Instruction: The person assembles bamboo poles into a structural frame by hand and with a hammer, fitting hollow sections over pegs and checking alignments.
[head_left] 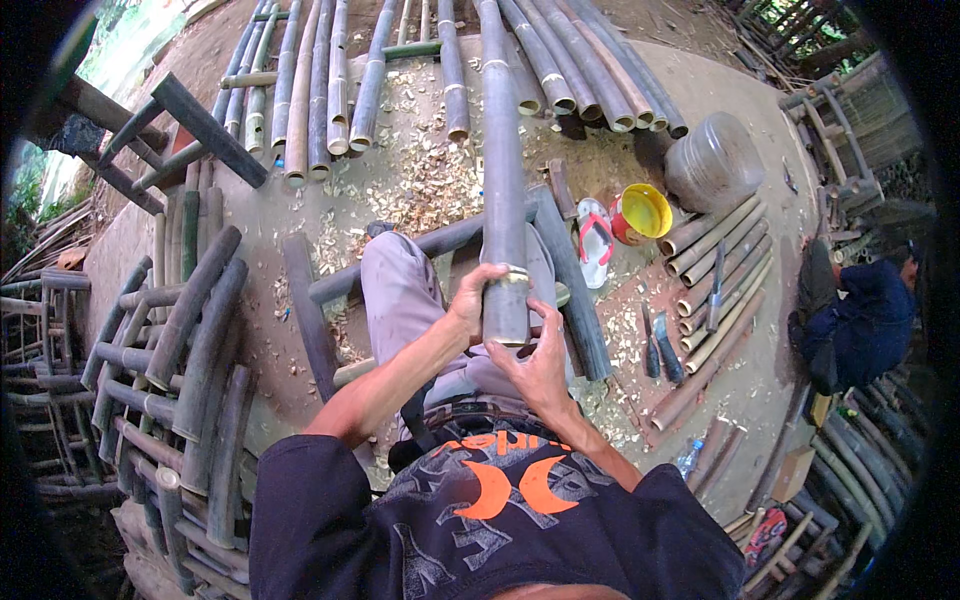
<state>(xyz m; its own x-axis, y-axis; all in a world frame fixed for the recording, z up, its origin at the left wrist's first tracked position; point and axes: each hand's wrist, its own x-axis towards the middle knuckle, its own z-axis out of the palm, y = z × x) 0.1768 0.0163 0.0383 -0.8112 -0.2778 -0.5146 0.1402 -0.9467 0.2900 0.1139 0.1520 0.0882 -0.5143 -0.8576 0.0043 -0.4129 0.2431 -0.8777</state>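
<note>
both hands close on the long bamboo pole (pixel 503 180) — left hand (pixel 470 300) wrapped near its end, right hand (pixel 543 368) just below; yellow can (pixel 642 212) sits right of the pole.

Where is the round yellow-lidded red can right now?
In the head view, the round yellow-lidded red can stands on the ground to the person's right, between a white and red sandal and a row of short cut bamboo pieces, just below a clear plastic jug.
</note>
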